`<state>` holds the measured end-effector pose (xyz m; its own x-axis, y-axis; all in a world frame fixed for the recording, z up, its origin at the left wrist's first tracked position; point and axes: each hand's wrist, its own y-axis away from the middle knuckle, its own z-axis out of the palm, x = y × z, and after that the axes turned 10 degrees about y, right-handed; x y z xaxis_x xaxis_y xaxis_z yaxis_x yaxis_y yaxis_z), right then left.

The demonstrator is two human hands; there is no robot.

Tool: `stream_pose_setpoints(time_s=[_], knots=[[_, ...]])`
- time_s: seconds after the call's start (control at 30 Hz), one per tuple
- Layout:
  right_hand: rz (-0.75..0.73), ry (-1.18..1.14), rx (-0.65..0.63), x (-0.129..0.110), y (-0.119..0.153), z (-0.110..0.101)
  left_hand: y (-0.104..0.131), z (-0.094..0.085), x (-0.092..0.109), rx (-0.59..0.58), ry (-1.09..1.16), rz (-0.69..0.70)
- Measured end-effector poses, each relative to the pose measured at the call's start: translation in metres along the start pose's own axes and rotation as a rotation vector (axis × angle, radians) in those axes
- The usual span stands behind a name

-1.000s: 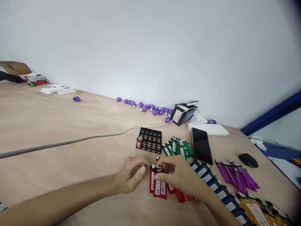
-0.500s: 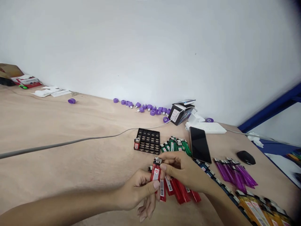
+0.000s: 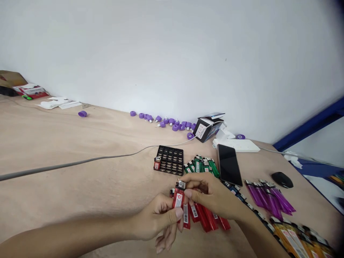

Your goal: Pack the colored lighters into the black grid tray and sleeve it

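Between my two hands a red lighter (image 3: pixel 178 199) is held upright, its metal top facing away from me. My left hand (image 3: pixel 163 218) pinches its lower part with the thumb across the front. My right hand (image 3: pixel 202 191) grips the lighter's upper side near the metal top. Below and behind my hands several more red lighters (image 3: pixel 205 216) lie fanned out on the table, partly covered. Just beyond is a black grid tray (image 3: pixel 170 160), with one red lighter (image 3: pixel 157 163) standing in its left front corner.
Green lighters (image 3: pixel 199 165), purple lighters (image 3: pixel 268 197) and yellow lighters (image 3: pixel 290 236) lie in groups on the right. Nearby are a phone (image 3: pixel 229 165), a mouse (image 3: pixel 282 180) and a white power strip (image 3: pixel 236 145). A grey cable (image 3: pixel 80 163) crosses the table. Purple caps (image 3: pixel 161 123) line the wall.
The view has shifted very slightly. Both hands keep hold of the same red lighter in nearly the same place, its top tilted a touch.
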<state>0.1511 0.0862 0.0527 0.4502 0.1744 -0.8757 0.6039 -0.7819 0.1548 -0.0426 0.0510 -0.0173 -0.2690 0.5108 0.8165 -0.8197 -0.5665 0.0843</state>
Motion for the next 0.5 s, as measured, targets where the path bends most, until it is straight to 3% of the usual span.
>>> stream_pose_setpoints(time_s=[0.1, 0.3, 0.37, 0.5], knots=[[-0.011, 0.043, 0.012, -0.003, 0.000, 0.002, 0.001, 0.002, -0.002, 0.100, -0.104, -0.021], [0.051, 0.202, 0.130, -0.005, -0.003, 0.017, 0.002, 0.007, -0.003, 0.243, -0.394, 0.063], [0.062, 0.219, 0.165, -0.003, -0.005, 0.020, 0.002, 0.006, -0.004, 0.242, -0.422, 0.051], [0.056, 0.181, 0.195, 0.004, -0.009, 0.020, -0.001, 0.003, -0.005, 0.162, -0.226, -0.016]])
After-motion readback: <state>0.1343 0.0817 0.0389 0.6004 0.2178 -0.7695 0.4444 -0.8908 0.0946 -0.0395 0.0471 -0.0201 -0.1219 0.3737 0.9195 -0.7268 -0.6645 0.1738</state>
